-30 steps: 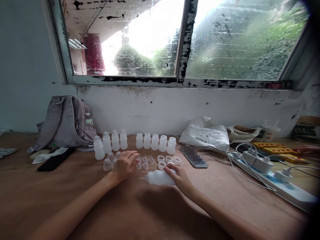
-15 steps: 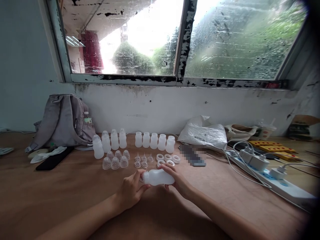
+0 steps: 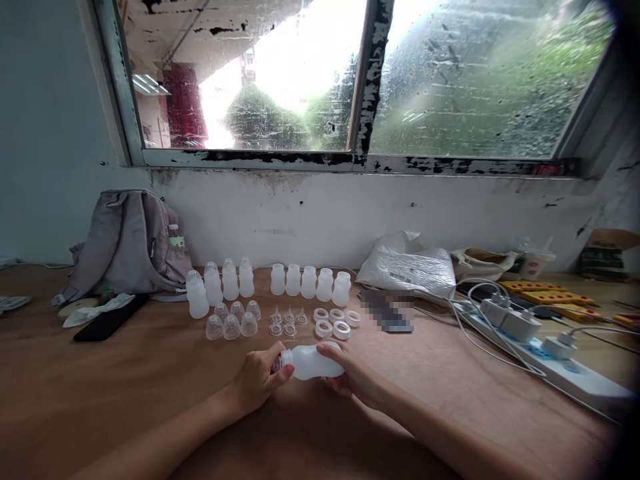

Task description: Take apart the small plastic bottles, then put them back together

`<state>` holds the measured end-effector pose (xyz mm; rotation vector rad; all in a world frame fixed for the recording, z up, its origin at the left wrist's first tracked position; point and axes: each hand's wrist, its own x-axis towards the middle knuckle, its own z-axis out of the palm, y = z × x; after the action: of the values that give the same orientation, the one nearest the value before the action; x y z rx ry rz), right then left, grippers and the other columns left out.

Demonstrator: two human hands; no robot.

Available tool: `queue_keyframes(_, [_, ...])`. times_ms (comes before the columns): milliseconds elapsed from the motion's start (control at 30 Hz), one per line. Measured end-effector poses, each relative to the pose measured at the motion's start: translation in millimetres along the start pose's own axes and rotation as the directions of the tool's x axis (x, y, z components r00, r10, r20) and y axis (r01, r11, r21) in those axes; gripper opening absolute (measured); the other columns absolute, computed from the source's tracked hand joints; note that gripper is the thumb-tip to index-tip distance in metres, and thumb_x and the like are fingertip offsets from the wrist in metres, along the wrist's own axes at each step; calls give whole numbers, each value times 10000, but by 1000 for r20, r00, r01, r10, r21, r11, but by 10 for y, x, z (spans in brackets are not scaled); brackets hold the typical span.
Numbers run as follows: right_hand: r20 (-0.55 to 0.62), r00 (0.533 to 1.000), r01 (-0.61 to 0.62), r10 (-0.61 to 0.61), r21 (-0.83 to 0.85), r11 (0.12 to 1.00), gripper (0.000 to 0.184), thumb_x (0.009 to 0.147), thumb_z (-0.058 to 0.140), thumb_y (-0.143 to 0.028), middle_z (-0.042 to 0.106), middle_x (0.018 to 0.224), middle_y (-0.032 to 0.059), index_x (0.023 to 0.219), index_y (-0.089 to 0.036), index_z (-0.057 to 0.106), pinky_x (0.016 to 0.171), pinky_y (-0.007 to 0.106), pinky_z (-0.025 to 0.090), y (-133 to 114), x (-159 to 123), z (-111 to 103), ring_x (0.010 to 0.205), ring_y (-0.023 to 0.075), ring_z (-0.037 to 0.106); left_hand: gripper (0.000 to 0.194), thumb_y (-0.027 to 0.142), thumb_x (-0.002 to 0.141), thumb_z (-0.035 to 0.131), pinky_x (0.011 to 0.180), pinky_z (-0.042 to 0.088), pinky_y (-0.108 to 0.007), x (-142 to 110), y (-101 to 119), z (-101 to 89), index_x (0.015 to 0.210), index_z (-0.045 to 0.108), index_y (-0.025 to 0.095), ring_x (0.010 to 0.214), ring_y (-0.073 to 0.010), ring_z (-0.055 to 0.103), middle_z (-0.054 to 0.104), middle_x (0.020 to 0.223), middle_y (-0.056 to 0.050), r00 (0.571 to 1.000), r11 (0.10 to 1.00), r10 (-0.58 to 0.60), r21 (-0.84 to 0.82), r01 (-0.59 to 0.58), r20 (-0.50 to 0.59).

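We find the frosted bottle [image 3: 315,363] between the two hands near the front of the table [image 3: 450,393], lying sideways with its neck to the left and its base to the right. The right hand [image 3: 357,373] is curled around the base end, thumb on top and fingers underneath, a grip that we judge suits steadying a smooth, rounded body. The left hand [image 3: 260,377] is closed around the neck end, thumb near the ribbed collar, which probably gives it purchase to turn or press there; a clear part shows between its fingers, but we cannot tell its shape.

Just beyond the hands, we see small parts sorted by kind, presumably so that each is easy to pick out: clear domed caps [image 3: 231,327] on the left, nipples [image 3: 289,327] standing tip up in the middle, and white rings [image 3: 323,329] lying flat on the right. Behind them, five open bottles [image 3: 309,283] stand upright in a row, apart from four capped bottles [image 3: 230,280] on the left, which seems to keep the two kinds from mixing. Farther out, we have a backpack [image 3: 130,240] against the wall and a silvery bag [image 3: 407,272] on the right.
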<state>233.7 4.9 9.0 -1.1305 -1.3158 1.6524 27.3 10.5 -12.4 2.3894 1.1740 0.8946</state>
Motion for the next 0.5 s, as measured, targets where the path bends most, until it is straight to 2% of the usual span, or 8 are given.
queue_keyframes(200, [20,995,95,-95,-16,995,261,771,499,-442,479,574,-37,826,-191,454,328,149,205,31,-11,18,385,45,388,314,462,809,357,495,289,-196,4,5,-9,708,457,183,480,-100,399,419,536,47,999,996,-33,-84,31,-21])
queue_keyframes(300, [23,991,135,-133,-102,986,256,774,492,-438,476,586,-35,838,-194,447,346,161,227,7,-19,14,410,59,397,343,482,791,370,491,286,-199,18,12,-2,673,478,179,478,-101,395,429,527,44,996,985,-79,-155,71,-42])
queue_keyframes(367, [46,968,253,-249,-216,943,250,740,553,-399,493,639,-27,848,-197,454,405,178,304,-33,-35,15,486,78,437,427,495,809,309,481,287,-206,43,-6,25,591,484,173,453,-102,392,416,481,40,987,954,-156,-264,141,-38])
queue_keyframes(433, [95,921,387,-377,-321,865,275,683,625,-338,511,723,-17,865,-205,468,501,200,365,-79,-51,18,590,101,468,538,506,827,234,473,294,-214,75,-43,64,471,453,167,410,-100,379,371,402,35,968,895,-250,-385,224,-17])
queue_keyframes(500, [126,894,445,-431,-368,816,316,643,657,-300,514,798,-13,891,-218,480,558,213,380,-118,-58,18,658,119,474,566,529,821,234,444,289,-214,109,-84,100,452,455,160,370,-90,352,339,359,41,946,828,-324,-487,279,-9])
